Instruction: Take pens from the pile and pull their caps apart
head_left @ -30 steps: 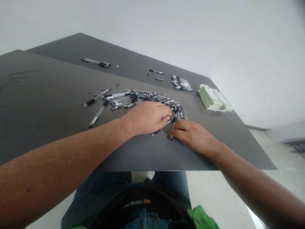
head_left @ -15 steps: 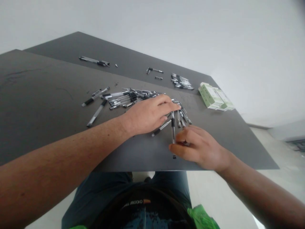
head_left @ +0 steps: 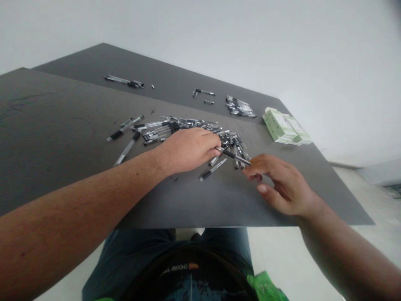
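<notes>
A clear pen with a black grip slants between my two hands above the table. My left hand is closed, its fingertips pinching the pen's upper left end. At the other end, curled fingers of my right hand hold the pen, while the thumb stands apart from it. Just past my left hand, a loose heap of pens and short clear caps spreads out, partly hidden by that hand. One pen lies alone below the left fingers.
Several pens lie in a neat row at the back, near pale green boxes on the right. Further pens rest at the far left. Loose pens lie left of the heap. The dark table's front edge runs before my lap.
The pen has swung from nearly upright in view to a slant, its end now at my left fingertips. My right hand has moved right and slightly up, its thumb leaving the pen.
</notes>
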Demonstrator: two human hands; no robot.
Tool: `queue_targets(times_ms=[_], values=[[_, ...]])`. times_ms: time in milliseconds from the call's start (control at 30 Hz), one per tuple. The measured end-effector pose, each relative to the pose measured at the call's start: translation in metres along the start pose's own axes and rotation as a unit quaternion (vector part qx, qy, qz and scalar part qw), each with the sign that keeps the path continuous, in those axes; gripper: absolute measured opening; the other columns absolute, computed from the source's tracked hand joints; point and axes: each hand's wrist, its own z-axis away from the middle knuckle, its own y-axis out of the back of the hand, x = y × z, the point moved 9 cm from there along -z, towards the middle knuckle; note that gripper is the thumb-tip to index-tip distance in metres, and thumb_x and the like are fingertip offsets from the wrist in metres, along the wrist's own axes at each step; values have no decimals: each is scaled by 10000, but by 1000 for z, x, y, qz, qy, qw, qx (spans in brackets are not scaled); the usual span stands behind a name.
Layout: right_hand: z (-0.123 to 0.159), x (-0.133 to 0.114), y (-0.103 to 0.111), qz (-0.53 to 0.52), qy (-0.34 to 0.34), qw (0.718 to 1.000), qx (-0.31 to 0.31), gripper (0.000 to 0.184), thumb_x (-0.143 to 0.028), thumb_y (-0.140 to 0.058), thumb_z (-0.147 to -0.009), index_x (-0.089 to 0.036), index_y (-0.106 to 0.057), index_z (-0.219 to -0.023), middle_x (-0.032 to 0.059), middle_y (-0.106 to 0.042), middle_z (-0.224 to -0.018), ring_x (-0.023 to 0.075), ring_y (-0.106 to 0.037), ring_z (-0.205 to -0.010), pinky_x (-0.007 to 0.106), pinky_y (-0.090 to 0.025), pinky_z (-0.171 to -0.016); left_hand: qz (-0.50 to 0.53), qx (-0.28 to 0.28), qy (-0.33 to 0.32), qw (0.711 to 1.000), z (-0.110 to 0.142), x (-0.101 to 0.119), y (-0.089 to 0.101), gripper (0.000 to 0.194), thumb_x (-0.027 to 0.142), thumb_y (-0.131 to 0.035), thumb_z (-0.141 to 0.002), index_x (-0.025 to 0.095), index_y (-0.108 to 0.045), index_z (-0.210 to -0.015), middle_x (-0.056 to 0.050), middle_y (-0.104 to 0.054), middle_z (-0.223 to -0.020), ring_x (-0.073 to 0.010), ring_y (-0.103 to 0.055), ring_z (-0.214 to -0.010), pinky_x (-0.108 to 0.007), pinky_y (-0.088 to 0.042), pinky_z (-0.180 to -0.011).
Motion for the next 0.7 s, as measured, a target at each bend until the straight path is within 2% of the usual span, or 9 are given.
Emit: queue_targets(times_ms=[100, 167, 267, 400, 467, 600, 700], values=[[-2, 27, 11, 66, -88, 993, 38, 145, -272, -616, -1149, -279, -703, -1264, 75, -844, -1067, 243, -826, -908, 367, -652, -775, -5, -7, 2, 1000, 1, 2, 0, 261, 351, -587, -1136, 187, -752, -1018, -81, -810, -987, -272, -764, -981, -401, -554, -874], [-7, 34, 10, 129, -110, 985, 41, 191, -255, -632, -1134, -266, -693, -1315, 91, -872, -1130, 267, -847, -967, 381, -661, -822, -2, -3, -6, 1000, 2, 5, 1, 292, 372, -570, -1136, 194, -730, -967, -68, -781, -905, -257, -743, -900, -384, -525, -804], [-21, 29, -5, 191, -65, 979, 10, 269, -234, -594, -1134, -237, -711, -1376, 127, -879, -1208, 299, -842, -1056, 415, -655, -906, 12, 9, -16, 1000, 3, 7, 1, 302, 375, -561, -1132, 202, -710, -934, -57, -757, -863, -240, -719, -845, -372, -502, -767], [-39, 26, -16, 241, -44, 969, -17, 237, -271, -541, -1164, -213, -769, -1194, 115, -853, -1015, 275, -798, -912, 378, -590, -803, 17, 27, -33, 999, 4, 8, 0, 296, 358, -557, -1138, 197, -716, -948, -60, -770, -896, -237, -723, -869, -369, -519, -806], [-46, 30, -16, 234, -58, 970, -25, 236, -291, -547, -1165, -213, -768, -1142, 104, -844, -995, 263, -778, -880, 364, -547, -762, 15, 34, -39, 999, 4, 6, 1, 293, 351, -559, -1142, 188, -733, -971, -71, -786, -931, -249, -737, -905, -381, -537, -843], [-54, 40, -16, 150, -85, 984, -48, 243, -311, -542, -1166, -235, -742, -1051, 47, -808, -902, 219, -724, -786, 330, -478, -716, 31, 53, -36, 998, 5, 4, 5, 271, 335, -574, -1143, 178, -772, -1045, -90, -832, -1030, -267, -773, -1011, -400, -574, -940], [-53, 46, -16, 106, -92, 990, -30, 264, -343, -536, -1175, -239, -738, -1040, 31, -786, -865, 203, -693, -748, 319, -463, -706, 62, 67, -17, 996, 6, 2, 9, 226, 319, -604, -1125, 191, -789, -1112, -76, -857, -1095, -251, -793, -1052, -385, -590, -994]])
